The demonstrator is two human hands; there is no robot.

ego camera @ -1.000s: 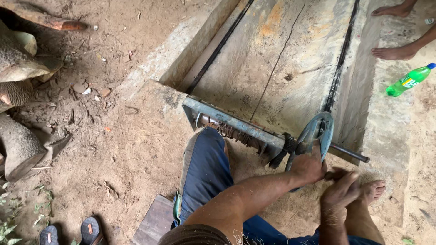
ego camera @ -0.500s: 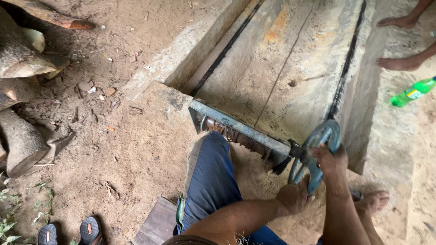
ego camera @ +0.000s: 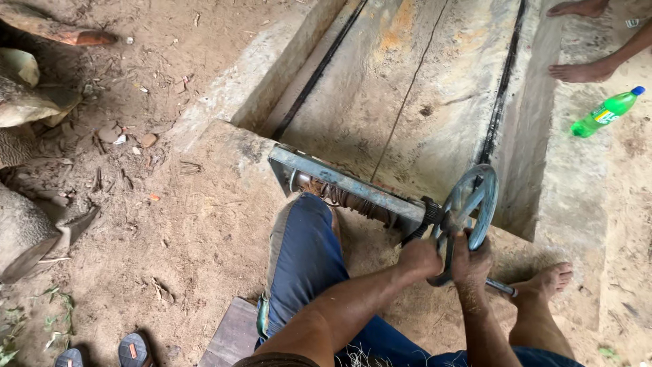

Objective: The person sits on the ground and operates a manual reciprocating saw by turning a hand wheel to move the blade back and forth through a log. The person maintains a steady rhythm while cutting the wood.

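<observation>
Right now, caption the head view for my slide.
Both hands, left and right, grip a winch wheel beside a sawdust-covered timber bed.

Soft even daylight, faint shadows, sharp focus, slight edge distortion

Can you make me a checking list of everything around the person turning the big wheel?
Surface: sandy dirt ground with a long sunken concrete trough in it.
Job's things: a grey-blue hand wheel on a metal winch frame, with a drum of wound cable under it.
Clutter: a green plastic bottle, sandals, logs, a wooden board, small stones and chips.
Hands: left hand and right hand both grip the wheel's lower rim, fingers closed.
Cables: a thin taut line runs from the drum along the trough.
Surroundings: another person's bare feet by the trough; the person's own bare foot.
</observation>
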